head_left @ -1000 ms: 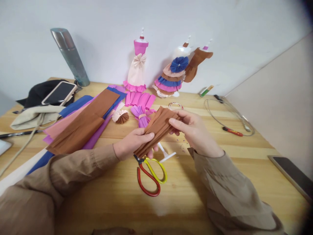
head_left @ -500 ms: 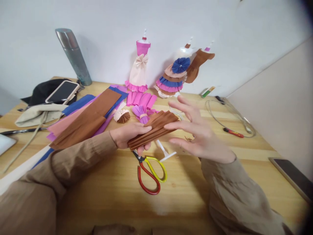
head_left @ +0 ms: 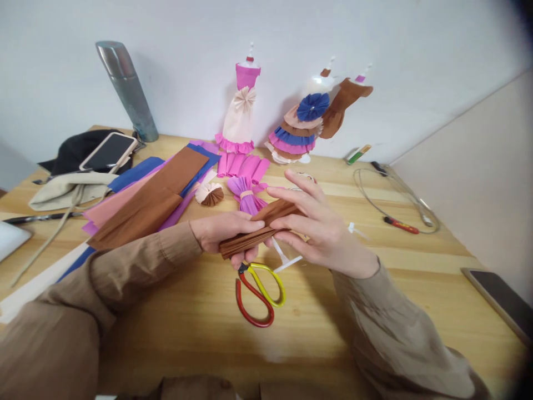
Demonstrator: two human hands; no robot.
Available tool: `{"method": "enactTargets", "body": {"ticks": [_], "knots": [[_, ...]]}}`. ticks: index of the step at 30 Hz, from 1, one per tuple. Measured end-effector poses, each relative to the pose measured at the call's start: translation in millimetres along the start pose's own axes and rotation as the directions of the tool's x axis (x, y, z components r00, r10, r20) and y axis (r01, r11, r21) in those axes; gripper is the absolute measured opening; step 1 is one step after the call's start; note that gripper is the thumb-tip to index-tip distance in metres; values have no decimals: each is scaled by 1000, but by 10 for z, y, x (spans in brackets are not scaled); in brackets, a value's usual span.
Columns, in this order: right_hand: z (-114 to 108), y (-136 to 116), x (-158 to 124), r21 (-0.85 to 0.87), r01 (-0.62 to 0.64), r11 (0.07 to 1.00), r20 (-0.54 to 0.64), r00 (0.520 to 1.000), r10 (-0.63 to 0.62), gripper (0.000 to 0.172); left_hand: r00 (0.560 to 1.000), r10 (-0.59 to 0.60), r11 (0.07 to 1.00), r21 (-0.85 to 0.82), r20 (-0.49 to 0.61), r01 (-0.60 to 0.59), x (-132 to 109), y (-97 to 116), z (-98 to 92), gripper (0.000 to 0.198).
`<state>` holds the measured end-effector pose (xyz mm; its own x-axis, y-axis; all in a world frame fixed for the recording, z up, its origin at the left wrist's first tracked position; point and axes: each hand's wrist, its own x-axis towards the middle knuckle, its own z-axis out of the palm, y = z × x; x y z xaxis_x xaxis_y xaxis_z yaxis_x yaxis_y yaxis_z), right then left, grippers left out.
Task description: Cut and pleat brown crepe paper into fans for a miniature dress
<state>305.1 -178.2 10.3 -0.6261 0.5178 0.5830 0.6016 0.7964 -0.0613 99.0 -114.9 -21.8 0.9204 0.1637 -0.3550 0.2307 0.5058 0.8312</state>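
Brown pleated crepe paper [head_left: 245, 240] lies gathered between both hands over the table. My left hand [head_left: 227, 233] is closed on its left end, thumb on top and fingers beneath. My right hand [head_left: 312, 225] pinches the right end between thumb and fingers, with the upper fingers raised. Just under the hands are scissors [head_left: 260, 294] with one red and one yellow handle, their blades hidden. A white T-shaped plastic piece [head_left: 285, 260] shows below the paper. Behind it sits a purple pleated paper bundle [head_left: 245, 194] tied at the middle.
Stacked coloured paper sheets [head_left: 154, 200] lie left, near a phone [head_left: 109, 151] and a flask [head_left: 129, 91]. Small dress forms in paper, one with a pink bodice [head_left: 247, 78], stand along the wall. A cable [head_left: 366, 194] and another phone [head_left: 499, 300] are at right.
My right hand has moved left and closed on the right end of the brown paper. The pleats are squeezed narrower than before.
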Motion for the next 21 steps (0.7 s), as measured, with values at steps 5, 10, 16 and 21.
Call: {"method": "enactTargets", "body": {"ticks": [5,10,16,21], "knots": [[3,-2,-9,30,18,999,2,1000,-18,3,999,8,1000,0,-33,-8,6,10,32,42],[2,8,-16,-4,29,1000,12,1000,-28,5,996,7,999,48,-90,-2,-18,74,35,59],[10,28,-17,-84,51,995,-35,998,-54,4,983,138,982,148,-120,-120,-106,129,14,34],[13,33,-17,-132,1,991,18,1000,1,9,971,186,964,221,-152,-150,-131,138,105,29]]}}
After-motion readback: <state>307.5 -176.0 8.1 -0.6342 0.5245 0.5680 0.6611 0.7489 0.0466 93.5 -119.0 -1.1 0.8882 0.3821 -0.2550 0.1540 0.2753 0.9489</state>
